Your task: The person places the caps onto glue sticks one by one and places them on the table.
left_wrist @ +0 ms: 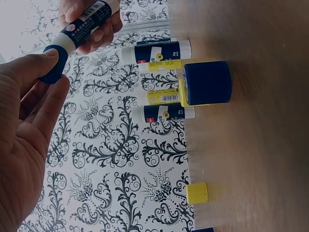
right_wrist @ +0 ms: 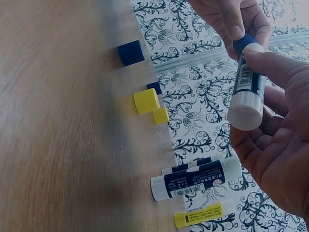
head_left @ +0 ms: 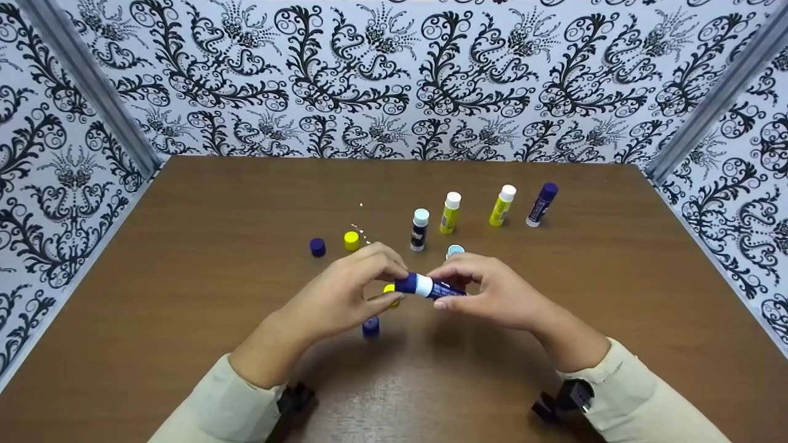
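A dark blue and white glue stick [head_left: 448, 291] is held between both hands above the table, tilted slightly. The thumb and fingers of my left hand [head_left: 335, 298] pinch its blue cap [left_wrist: 54, 67], which sits at the end of the stick. My right hand [head_left: 502, 292] grips the labelled barrel, and the white base [right_wrist: 245, 113] points toward the right wrist camera. Below the left hand, a loose blue cap [head_left: 370, 327] stands on the table. A yellow cap [head_left: 389, 289] is partly hidden behind the left fingers. Just beyond the right hand shows the pale top of another glue stick [head_left: 455, 250].
Farther back stand a blue glue stick with a pale top [head_left: 418, 231], two yellow ones with white tops [head_left: 450, 215] [head_left: 502, 208] and a blue-capped one [head_left: 542, 206]. A blue cap [head_left: 317, 247] and yellow cap [head_left: 351, 240] lie left, near small white crumbs [head_left: 361, 231]. Patterned walls enclose the table.
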The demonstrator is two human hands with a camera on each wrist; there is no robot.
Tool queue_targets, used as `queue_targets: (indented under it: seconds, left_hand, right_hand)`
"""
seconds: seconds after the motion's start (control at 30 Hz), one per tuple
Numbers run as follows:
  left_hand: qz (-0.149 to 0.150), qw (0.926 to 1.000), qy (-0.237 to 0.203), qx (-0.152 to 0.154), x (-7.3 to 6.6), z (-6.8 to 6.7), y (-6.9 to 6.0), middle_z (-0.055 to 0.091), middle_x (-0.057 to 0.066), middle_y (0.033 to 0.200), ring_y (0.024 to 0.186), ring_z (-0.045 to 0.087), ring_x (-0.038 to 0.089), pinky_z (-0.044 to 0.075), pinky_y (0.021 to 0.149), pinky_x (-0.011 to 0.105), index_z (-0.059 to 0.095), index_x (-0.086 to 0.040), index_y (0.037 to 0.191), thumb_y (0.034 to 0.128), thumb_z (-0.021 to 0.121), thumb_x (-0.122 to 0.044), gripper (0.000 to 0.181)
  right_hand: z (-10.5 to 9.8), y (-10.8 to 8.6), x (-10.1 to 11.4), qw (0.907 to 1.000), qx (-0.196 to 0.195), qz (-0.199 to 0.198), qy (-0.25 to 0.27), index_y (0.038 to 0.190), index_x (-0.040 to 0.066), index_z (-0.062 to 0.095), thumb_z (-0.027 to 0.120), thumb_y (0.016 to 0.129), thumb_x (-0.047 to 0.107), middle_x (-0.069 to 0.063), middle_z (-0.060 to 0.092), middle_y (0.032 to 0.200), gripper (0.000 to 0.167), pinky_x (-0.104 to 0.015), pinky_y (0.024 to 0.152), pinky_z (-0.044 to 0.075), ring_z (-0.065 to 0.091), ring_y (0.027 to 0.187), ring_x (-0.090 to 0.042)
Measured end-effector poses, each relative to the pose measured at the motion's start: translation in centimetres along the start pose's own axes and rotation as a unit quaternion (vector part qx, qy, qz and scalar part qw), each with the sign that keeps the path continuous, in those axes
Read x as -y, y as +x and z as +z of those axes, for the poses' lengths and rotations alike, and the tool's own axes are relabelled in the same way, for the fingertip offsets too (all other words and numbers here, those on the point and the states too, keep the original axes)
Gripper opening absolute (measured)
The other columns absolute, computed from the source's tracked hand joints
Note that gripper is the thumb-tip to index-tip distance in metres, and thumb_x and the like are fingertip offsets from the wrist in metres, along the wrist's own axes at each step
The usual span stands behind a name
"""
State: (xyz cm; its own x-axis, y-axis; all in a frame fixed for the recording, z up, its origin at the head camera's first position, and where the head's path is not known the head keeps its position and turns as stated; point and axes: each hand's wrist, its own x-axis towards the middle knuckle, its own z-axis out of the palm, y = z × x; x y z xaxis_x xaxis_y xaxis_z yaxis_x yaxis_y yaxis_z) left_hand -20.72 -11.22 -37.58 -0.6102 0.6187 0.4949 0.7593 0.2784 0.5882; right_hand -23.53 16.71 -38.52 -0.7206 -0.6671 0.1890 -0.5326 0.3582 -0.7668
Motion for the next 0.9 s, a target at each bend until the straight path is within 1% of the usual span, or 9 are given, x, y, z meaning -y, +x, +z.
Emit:
queue_targets:
  seconds: [0.13, 0.33, 0.43, 0.6, 0.73, 0.9]
  left_hand:
    - [-0.01, 0.9999, 0.004, 0.004, -0.1, 0.0, 0.01, 0.065, 0.007, 0.115, 0.11, 0.068, 0.014, 0.056, 0.101, 0.02, 0.065, -0.002, 0.113, 0.0916, 0.078, -0.004, 0.025]
    - [-0.017, 0.9992, 0.033, 0.011, -0.21, -0.02, 0.0, 0.067, 0.006, 0.116, 0.109, 0.069, 0.013, 0.057, 0.1, 0.02, 0.069, -0.004, 0.116, 0.0928, 0.078, -0.01, 0.025]
    - [-0.022, 0.9987, 0.044, 0.015, -0.26, -0.02, 0.0, 0.068, 0.005, 0.116, 0.108, 0.07, 0.013, 0.058, 0.099, 0.021, 0.072, -0.005, 0.116, 0.092, 0.079, -0.01, 0.026]
    - [-0.034, 0.9986, 0.033, 0.024, -0.29, -0.04, 0.0, 0.068, 0.006, 0.117, 0.109, 0.07, 0.014, 0.058, 0.099, 0.021, 0.073, -0.005, 0.118, 0.0915, 0.079, -0.008, 0.027]
    - [-0.034, 0.9988, 0.026, 0.025, -0.28, -0.01, 0.06, 0.069, 0.006, 0.117, 0.109, 0.071, 0.015, 0.058, 0.099, 0.022, 0.072, -0.004, 0.118, 0.0912, 0.079, -0.006, 0.027]
    - [-0.034, 0.9992, -0.002, 0.02, -0.25, 0.16, 0.04, 0.07, 0.007, 0.116, 0.11, 0.07, 0.015, 0.059, 0.099, 0.024, 0.068, -0.003, 0.116, 0.0903, 0.079, -0.003, 0.028]
  right_hand:
    - [-0.05, -0.08, 0.21, 0.9999, -0.001, 0.011, 0.009, 0.117, 0.018, 0.075, 0.083, 0.09, 0.021, 0.0, 0.068, 0.102, 0.029, -0.025, 0.08, 0.052, 0.06, 0.091, -0.016]
    - [0.0, -0.08, 0.25, 0.9999, -0.009, 0.005, 0.008, 0.116, 0.019, 0.077, 0.082, 0.09, 0.021, 0.001, 0.071, 0.106, 0.026, -0.023, 0.073, 0.05, 0.057, 0.092, -0.016]
    - [0.05, -0.08, 0.2, 0.9999, -0.011, 0.0, 0.007, 0.117, 0.019, 0.078, 0.082, 0.091, 0.022, 0.001, 0.07, 0.105, 0.026, -0.024, 0.073, 0.051, 0.057, 0.092, -0.016]
    - [0.07, -0.06, 0.27, 0.9999, -0.011, 0.005, 0.012, 0.117, 0.02, 0.078, 0.083, 0.09, 0.023, 0.002, 0.071, 0.106, 0.028, -0.025, 0.077, 0.053, 0.059, 0.095, -0.017]
    - [0.07, -0.05, 0.38, 0.9998, -0.01, 0.009, 0.011, 0.118, 0.021, 0.077, 0.083, 0.09, 0.024, 0.003, 0.072, 0.107, 0.028, -0.026, 0.077, 0.053, 0.06, 0.094, -0.017]
    - [0.16, -0.06, 0.45, 0.9999, -0.011, 0.005, 0.012, 0.117, 0.019, 0.078, 0.083, 0.09, 0.023, 0.002, 0.073, 0.107, 0.028, -0.025, 0.077, 0.054, 0.06, 0.093, -0.016]
